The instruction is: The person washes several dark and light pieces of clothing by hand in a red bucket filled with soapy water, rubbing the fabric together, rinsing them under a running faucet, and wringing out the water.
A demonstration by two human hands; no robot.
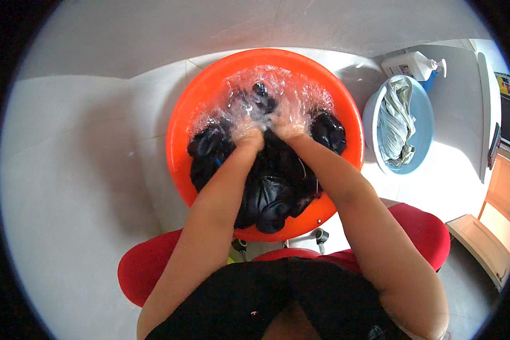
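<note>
A big round orange basin (178,147) stands in front of me, holding splashing water and dark wet clothing (269,195). Both my arms reach down into it. My left hand (247,134) is in the churning water at the middle of the basin, against the black cloth. Close beside it, my right hand (289,128) is also pushed into the splash. Foam and spray cover the fingers of both hands, so whether they grip the cloth is hidden. Dark folds of the clothing bulge out of the water to the left, to the right and nearest me.
On the right stands a light blue basin (424,127) with a pale grey-green wet cloth (395,122) in it. Behind it a white pump bottle (411,65) lies tilted. Grey walls border the tiled floor. An open wooden cabinet door (484,243) shows at far right.
</note>
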